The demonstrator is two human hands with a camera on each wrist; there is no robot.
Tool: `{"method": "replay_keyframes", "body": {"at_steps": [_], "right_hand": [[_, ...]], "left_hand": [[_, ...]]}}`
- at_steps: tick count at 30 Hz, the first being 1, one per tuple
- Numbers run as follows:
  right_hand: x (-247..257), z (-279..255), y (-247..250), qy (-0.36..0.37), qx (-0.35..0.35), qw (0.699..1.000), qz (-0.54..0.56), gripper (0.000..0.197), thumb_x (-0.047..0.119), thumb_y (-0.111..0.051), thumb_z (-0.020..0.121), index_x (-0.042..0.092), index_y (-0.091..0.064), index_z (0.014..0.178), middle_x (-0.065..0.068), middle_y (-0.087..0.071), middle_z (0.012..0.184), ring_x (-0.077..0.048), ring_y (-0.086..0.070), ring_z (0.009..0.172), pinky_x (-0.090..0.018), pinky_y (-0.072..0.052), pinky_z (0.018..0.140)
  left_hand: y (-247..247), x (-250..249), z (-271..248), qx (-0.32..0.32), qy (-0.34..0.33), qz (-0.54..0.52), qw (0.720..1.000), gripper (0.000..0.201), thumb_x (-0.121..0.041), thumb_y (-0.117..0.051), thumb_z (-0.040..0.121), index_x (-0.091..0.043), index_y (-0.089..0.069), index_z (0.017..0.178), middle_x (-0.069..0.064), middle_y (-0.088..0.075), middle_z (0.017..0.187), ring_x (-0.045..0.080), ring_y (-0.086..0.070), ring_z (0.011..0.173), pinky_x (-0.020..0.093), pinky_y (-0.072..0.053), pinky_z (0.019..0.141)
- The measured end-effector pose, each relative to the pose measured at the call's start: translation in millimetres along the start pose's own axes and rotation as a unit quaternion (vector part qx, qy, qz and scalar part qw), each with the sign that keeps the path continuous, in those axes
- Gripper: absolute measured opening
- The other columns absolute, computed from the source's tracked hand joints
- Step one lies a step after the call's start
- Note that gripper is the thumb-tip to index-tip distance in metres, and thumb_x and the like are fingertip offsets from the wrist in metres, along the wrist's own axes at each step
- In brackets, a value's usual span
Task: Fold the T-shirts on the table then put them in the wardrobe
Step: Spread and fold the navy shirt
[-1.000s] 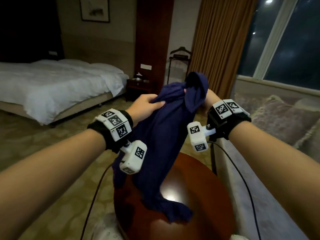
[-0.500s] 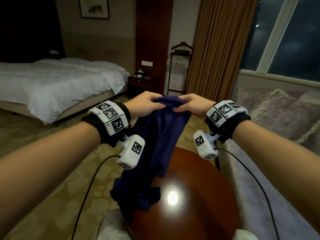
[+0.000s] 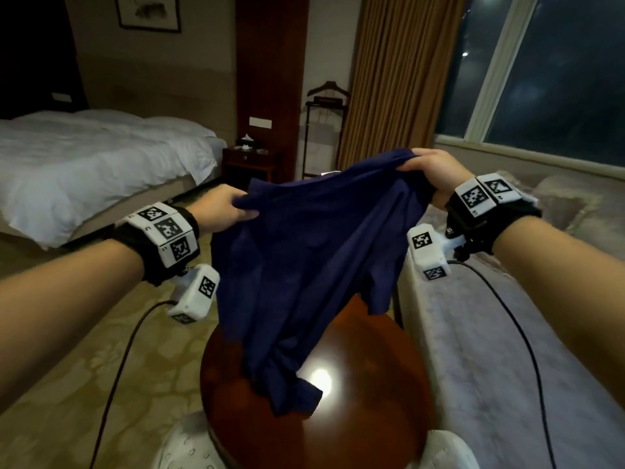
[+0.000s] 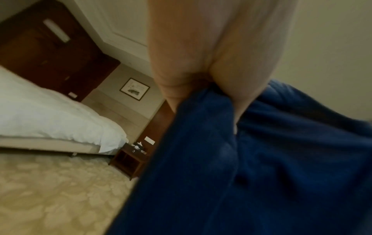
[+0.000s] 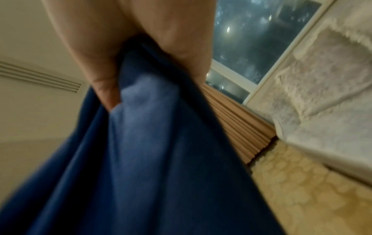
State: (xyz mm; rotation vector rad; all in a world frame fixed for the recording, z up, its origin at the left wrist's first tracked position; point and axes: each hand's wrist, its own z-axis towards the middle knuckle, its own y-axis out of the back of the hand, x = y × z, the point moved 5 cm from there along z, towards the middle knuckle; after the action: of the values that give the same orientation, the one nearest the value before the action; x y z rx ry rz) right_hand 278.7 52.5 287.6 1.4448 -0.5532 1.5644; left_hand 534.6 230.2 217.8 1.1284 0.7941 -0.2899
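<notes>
— Over the round table [image 3: 355, 418], what hangs?
— A navy T-shirt [image 3: 304, 265], held up in the air; its lowest corner drapes onto the tabletop toward the near edge.
— And the left hand [image 3: 221, 211]?
— Fingers curled, pinching the shirt's upper left edge.
— The right hand [image 3: 436, 170]?
— Raised a little higher, fingers clenched on a bunch of the upper right edge.
— Beyond them?
— A white bed [image 3: 84, 157] to the left, curtains [image 3: 399, 79] and a window [image 3: 558, 69] to the right.
</notes>
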Motion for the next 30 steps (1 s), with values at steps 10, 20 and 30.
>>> {"method": "replay_keyframes", "body": {"at_steps": [10, 20, 30], "right_hand": [[14.0, -61.1, -44.5, 0.001, 0.290, 0.957, -0.029, 0.032, 0.036, -0.058, 0.082, 0.011, -0.068, 0.100, -0.003, -0.064, 0.075, -0.011, -0.060, 0.066, -0.025, -0.052, 0.067], [4.8, -38.2, -68.3, 0.100, 0.213, 0.958, -0.163, 0.037, -0.001, -0.058, 0.088, 0.006, -0.053, 0.124, -0.009, -0.063, 0.111, -0.018, -0.062, 0.099, -0.029, -0.049, 0.092], [27.6, -28.5, -46.4, 0.121, 0.081, 0.989, -0.016, 0.017, -0.004, -0.046, 0.092, 0.006, -0.060, 0.094, -0.009, -0.063, 0.085, -0.018, -0.061, 0.077, -0.030, -0.050, 0.077]], "left_hand": [[-18.0, -72.5, 6.3, -0.073, -0.106, -0.119, 0.985, 0.033, 0.009, -0.043, 0.089, -0.012, -0.067, 0.098, 0.014, -0.068, 0.097, 0.025, -0.063, 0.095, 0.038, -0.051, 0.083], [-46.0, -123.9, -9.0, 0.027, -0.148, -0.260, 0.954, 0.028, 0.003, -0.051, 0.091, -0.012, -0.060, 0.113, 0.004, -0.065, 0.103, 0.011, -0.065, 0.087, 0.018, -0.052, 0.063], [-88.8, -61.2, -20.2, 0.229, -0.037, -0.140, 0.963, 0.051, -0.027, -0.068, 0.083, -0.022, -0.051, 0.130, -0.008, -0.057, 0.128, 0.011, -0.053, 0.116, 0.034, -0.038, 0.101]]}}
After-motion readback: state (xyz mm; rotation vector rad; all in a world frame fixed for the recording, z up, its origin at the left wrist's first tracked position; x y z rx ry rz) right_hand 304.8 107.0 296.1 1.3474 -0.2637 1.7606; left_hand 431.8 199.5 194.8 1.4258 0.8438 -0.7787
